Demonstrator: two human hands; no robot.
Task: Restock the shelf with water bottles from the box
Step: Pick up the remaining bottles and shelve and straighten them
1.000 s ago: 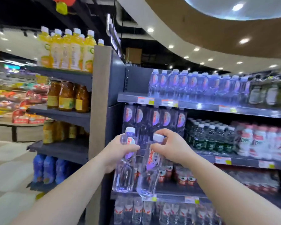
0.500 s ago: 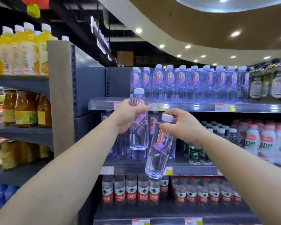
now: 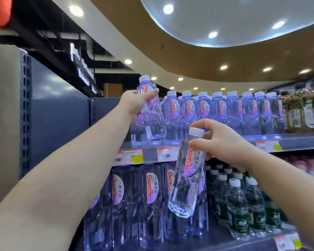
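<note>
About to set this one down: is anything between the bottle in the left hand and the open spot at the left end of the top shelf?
Nothing visible. The left hand holds its bottle tilted over the top shelf, left of the standing row.

a curved brown soffit [image 3: 216, 57] sweeps across the ceiling, edged by a white band [image 3: 120, 38] set with round recessed lights [image 3: 76, 10]. above it glows a pale oval ceiling panel [image 3: 243, 20]. at the left edge rises a grey perforated shelving upright [image 3: 25, 113] with a blue-grey end panel [image 3: 60, 113].
</note>
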